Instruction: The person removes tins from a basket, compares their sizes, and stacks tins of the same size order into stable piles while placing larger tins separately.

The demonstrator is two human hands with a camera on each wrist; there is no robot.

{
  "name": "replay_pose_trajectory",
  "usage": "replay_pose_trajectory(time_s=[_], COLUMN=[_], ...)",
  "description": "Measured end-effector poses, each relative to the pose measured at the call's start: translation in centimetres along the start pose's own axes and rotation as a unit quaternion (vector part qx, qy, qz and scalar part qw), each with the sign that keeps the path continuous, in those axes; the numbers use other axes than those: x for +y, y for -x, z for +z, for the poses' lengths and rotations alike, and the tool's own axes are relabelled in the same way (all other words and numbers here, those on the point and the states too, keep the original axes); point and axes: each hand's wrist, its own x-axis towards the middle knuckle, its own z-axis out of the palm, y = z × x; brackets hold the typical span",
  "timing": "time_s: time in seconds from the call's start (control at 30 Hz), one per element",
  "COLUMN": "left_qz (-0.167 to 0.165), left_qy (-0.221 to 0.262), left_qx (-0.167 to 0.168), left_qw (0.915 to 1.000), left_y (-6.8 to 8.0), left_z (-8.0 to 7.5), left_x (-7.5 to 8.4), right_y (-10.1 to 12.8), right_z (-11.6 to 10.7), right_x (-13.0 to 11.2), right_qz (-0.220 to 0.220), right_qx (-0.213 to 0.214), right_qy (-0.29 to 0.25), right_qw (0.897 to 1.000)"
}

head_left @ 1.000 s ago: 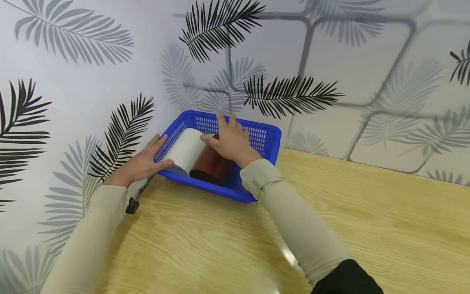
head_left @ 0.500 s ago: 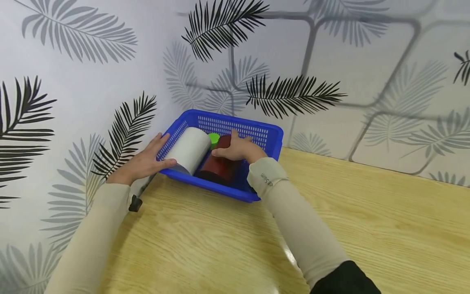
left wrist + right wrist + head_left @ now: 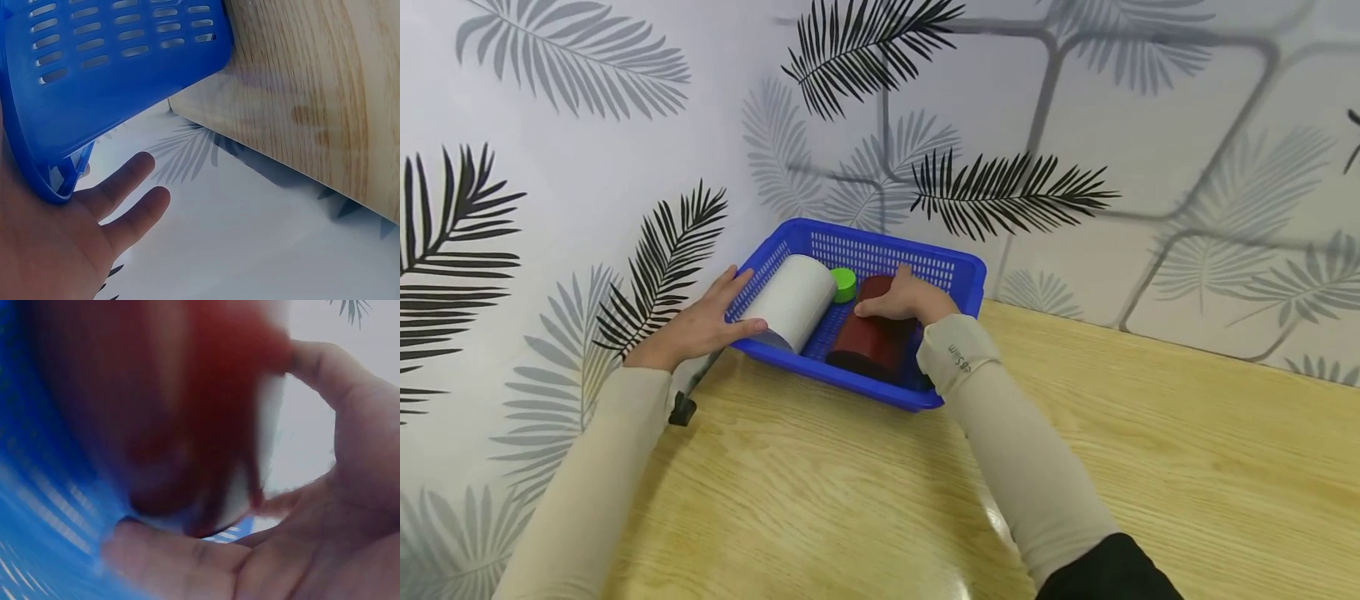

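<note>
A blue plastic basket (image 3: 850, 382) stands on the table against the wall. Inside it lie a white cylinder (image 3: 793, 300) at the left, a small round green object (image 3: 843, 284) at the back and a dark red cylinder (image 3: 867, 342) to the right. My right hand (image 3: 912, 298) holds the red cylinder, thumb on its near left side; in the right wrist view the fingers pass round the blurred cylinder (image 3: 219, 406). Spread over the basket's left corner, my left hand (image 3: 688, 332) touches the rim. Two straight fingers (image 3: 134, 178) show beside the basket in the left wrist view.
The wood-grain table (image 3: 820, 492) extends toward me and to the right. Leaf-patterned walls (image 3: 1000, 108) close off the back and left side. Below the left wrist, a small black piece (image 3: 682, 408) on a thin dark strip sits near the table's left edge.
My right hand has come down from above the basket onto the red cylinder. That cylinder has shifted right, away from the white one, uncovering the green object. The left hand stays at the rim.
</note>
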Motion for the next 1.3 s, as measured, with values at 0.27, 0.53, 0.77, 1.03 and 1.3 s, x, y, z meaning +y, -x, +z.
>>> replay_pose_trajectory(time_s=[0.27,0.53,0.77,1.03,1.3], left_qz=[0.001,0.002,-0.004,-0.01,-0.003], left_qy=[0.003,0.007,0.003,-0.007,0.003], left_qx=[0.005,0.007,-0.003,-0.012,-0.011], left_qw=[1.0,0.9999,1.0,0.9999,0.9999], left_y=[-0.1,-0.2,-0.1,-0.2,0.1], left_z=[-0.1,-0.2,-0.1,-0.2,-0.1], left_x=[-0.1,0.0,0.1,0.4,0.9], right_y=[0.4,-0.2,-1.1,0.6,3.5], right_z=[0.4,0.7,1.0,-0.4,-2.2], right_x=[-0.7,0.1,0.7,0.5,-0.3], right_qz=[0.045,0.062,0.068,0.015,-0.098], right_qx=[-0.004,-0.008,0.007,0.043,0.125], right_qy=[0.03,-0.048,-0.1,-0.151,-0.209], right_qw=[0.999,0.997,0.993,0.987,0.965])
